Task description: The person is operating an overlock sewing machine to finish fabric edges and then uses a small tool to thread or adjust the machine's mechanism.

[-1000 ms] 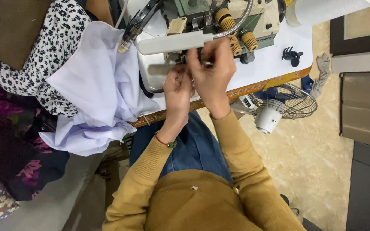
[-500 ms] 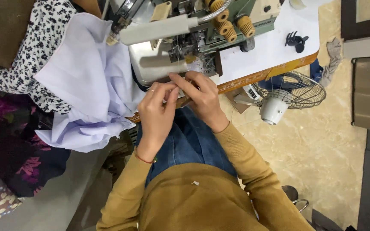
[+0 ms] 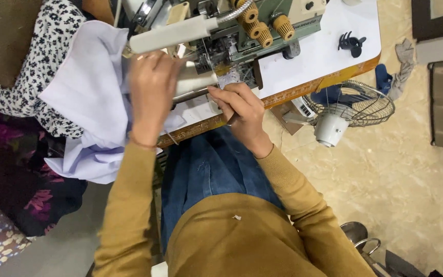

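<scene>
Your left hand (image 3: 152, 95) grips the lilac cloth (image 3: 91, 102) beside the machine (image 3: 221, 36). Your right hand (image 3: 242, 110), fingers curled, presses cloth by the needle; its hold is unclear

A sewing workshop is shown: a big green sewing machine (image 3: 242, 36) is set on a white table (image 3: 324, 56), piles of cloth (image 3: 85, 102) are heaped beside it, and a small fan (image 3: 352, 110) is kept underneath

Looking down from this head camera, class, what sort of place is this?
Probably a small tailoring workshop: an overlock sewing machine on a white table, pale lilac cloth heaped beside it, and a floor fan.
</scene>
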